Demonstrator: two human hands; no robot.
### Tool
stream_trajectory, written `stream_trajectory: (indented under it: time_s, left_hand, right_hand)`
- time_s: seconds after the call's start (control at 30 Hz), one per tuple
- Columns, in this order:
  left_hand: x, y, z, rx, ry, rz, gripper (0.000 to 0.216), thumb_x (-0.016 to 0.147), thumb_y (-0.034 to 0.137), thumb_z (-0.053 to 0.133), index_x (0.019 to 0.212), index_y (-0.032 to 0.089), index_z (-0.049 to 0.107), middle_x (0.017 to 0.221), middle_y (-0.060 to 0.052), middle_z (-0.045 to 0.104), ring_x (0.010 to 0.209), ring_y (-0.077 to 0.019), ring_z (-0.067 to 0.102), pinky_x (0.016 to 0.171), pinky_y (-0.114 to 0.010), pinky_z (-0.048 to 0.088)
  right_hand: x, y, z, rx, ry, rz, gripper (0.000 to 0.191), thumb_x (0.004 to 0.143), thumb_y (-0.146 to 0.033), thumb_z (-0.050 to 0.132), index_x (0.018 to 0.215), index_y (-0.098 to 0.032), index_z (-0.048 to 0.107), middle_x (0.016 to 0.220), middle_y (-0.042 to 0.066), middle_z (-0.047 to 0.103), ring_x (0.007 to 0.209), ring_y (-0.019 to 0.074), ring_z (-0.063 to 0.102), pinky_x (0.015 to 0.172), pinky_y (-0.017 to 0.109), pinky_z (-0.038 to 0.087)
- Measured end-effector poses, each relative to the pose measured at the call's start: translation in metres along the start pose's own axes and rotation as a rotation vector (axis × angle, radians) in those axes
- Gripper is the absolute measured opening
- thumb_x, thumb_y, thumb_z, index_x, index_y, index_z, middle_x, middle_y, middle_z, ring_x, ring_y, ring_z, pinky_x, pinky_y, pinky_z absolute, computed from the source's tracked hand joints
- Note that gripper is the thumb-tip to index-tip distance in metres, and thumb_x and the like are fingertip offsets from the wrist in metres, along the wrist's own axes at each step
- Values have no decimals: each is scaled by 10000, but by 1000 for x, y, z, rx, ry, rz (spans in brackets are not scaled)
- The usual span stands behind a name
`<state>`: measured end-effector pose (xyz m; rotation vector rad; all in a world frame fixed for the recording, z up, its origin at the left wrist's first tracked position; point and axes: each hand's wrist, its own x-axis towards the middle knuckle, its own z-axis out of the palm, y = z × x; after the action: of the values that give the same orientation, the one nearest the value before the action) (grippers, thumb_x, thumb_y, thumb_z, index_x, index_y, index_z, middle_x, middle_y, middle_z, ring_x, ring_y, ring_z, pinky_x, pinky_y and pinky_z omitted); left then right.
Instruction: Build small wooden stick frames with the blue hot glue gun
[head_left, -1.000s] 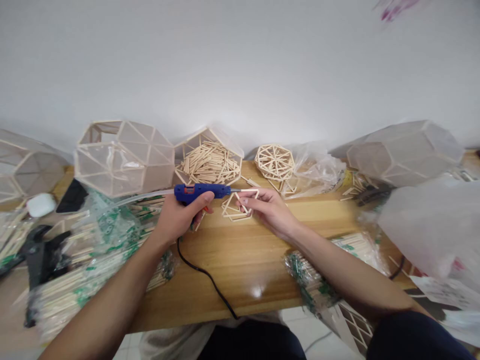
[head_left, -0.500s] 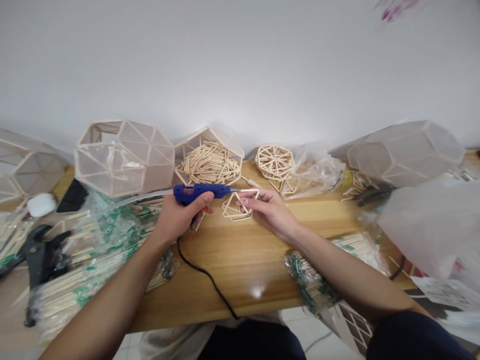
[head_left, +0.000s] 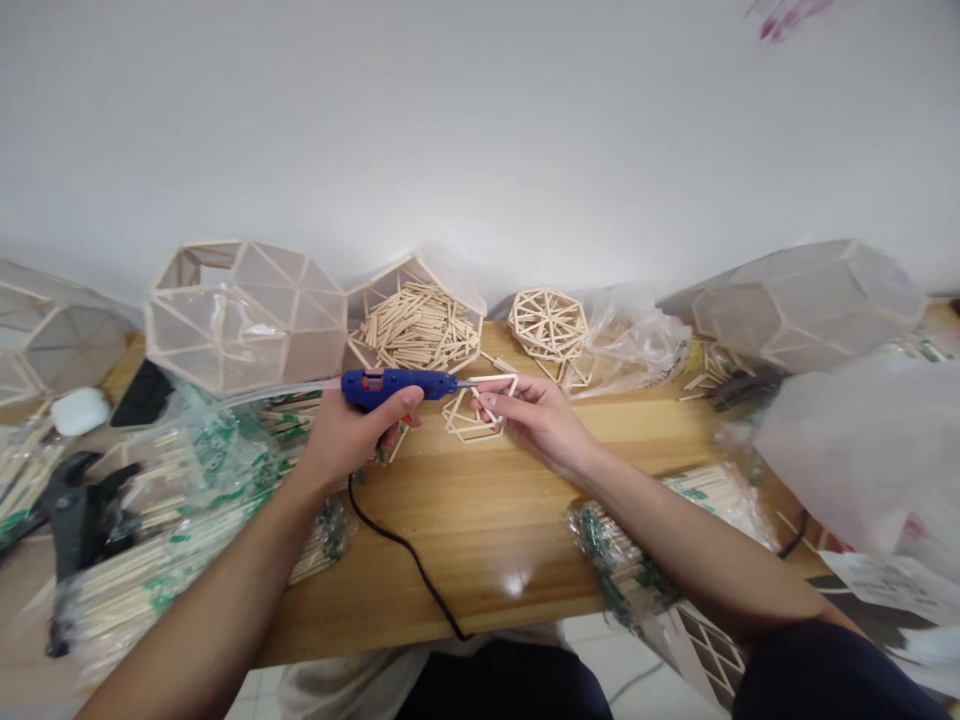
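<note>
My left hand (head_left: pixel 358 428) is wrapped round a blue glue gun (head_left: pixel 397 386), its thumb along the side and a finger by the orange trigger. A clear glue stick (head_left: pixel 277 391) sticks out of the gun's back, and its metal nozzle points right, at the end of a wooden stick in a small open stick frame (head_left: pixel 480 436). Whether the nozzle touches the wood, I cannot tell. My right hand (head_left: pixel 536 412) pinches the frame's right side between thumb and fingers. The fingertips behind the sticks are partly hidden.
Behind stand a box of short sticks (head_left: pixel 420 325), a round stick lattice (head_left: pixel 547 325) and large panelled polyhedra (head_left: pixel 251 320). Bagged sticks (head_left: pixel 187 530) and a black cutter (head_left: pixel 79 530) lie left. Another bagged bundle (head_left: pixel 622 560) sits under my right forearm. The gun's black cord (head_left: pixel 412 550) crosses the table.
The glue gun in my left hand has shifted slightly left, its nozzle drawing back a little along the stick. My right hand and the frame stay almost still.
</note>
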<state>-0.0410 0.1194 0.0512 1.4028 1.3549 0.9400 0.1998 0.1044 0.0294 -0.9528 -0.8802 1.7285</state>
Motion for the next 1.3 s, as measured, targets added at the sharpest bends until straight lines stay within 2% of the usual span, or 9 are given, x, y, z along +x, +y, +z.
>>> stream_trajectory:
  time_s: [0.37, 0.53, 0.67, 0.8, 1.03, 1.3]
  left_hand:
    - [-1, 1, 5, -6, 31, -4, 399, 812, 531, 731, 583, 205, 713, 478, -24, 639, 356, -135, 517, 360, -249, 414]
    - [0, -6, 5, -36, 60, 7, 418, 861, 549, 721, 640, 194, 735, 469, -17, 614, 395, -145, 536, 406, -252, 430]
    - [-1, -8, 5, -74, 30, 29, 408, 884, 528, 710, 666, 184, 738, 498, -23, 622, 421, -145, 549, 430, -257, 436]
    - [-3, -4, 6, -88, 12, 43, 378, 845, 526, 723, 672, 189, 713, 494, -11, 602, 422, -144, 537, 424, -259, 426]
    - [-6, -7, 5, -99, 1, 36, 303, 809, 500, 772, 824, 207, 693, 619, -9, 694, 465, -142, 558, 448, -257, 462]
    - [-6, -11, 5, -79, 18, 18, 325, 793, 500, 784, 808, 183, 714, 586, -7, 671, 469, -142, 562, 464, -254, 465]
  right_hand:
    - [0, -1, -1, -84, -12, -39, 297, 744, -383, 974, 981, -237, 871, 889, 41, 833, 720, 137, 655, 671, 282, 475]
    - [0, 1, -1, -79, -34, -55, 301, 755, -396, 973, 991, -244, 865, 886, 32, 831, 741, 136, 686, 670, 262, 515]
    - [0, 1, 0, -64, -35, -76, 307, 754, -376, 976, 1012, -259, 858, 926, 28, 826, 773, 148, 710, 682, 270, 553]
    - [1, 1, 0, -54, -30, -75, 317, 753, -355, 977, 1027, -256, 850, 923, 27, 816, 790, 157, 723, 692, 278, 573]
    - [1, -1, 1, -22, -35, -75, 305, 743, -326, 983, 1007, -248, 852, 901, 16, 813, 768, 139, 719, 676, 254, 577]
    - [0, -2, 3, -23, -41, -65, 305, 733, -346, 993, 966, -228, 837, 859, 14, 802, 756, 144, 721, 681, 265, 596]
